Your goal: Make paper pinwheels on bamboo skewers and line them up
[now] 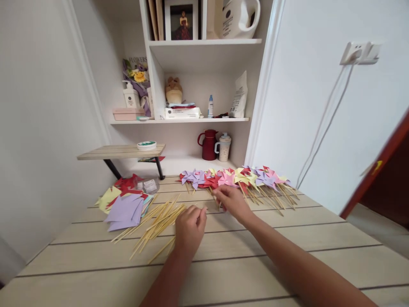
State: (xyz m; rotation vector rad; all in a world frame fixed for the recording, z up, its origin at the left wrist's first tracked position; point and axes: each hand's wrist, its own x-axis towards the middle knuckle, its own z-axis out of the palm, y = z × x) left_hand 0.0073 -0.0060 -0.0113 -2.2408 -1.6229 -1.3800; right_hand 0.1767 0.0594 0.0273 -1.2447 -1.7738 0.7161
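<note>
My left hand (191, 226) is closed, its fingers curled in and the thumb against them; whatever it may hold is hidden. It rests at the right end of a loose pile of thin wooden sticks (159, 221). My right hand (232, 201) is closed in a pinch just in front of a row of paper pinwheels (226, 178). What its fingertips hold cannot be made out, and a bit of red shows beneath the palm. The pinwheels are purple, red, pink and yellow, on sticks pointing toward me. Purple paper squares (125, 212) lie stacked left of the sticks.
Red paper pieces (128, 183) and a clear container (149, 186) sit at the back left, near a small raised stand (121, 152) bearing a round white tin (146, 145). Behind the table, a red jug (209, 146) and a speckled cup (224, 148) stand beneath shelves.
</note>
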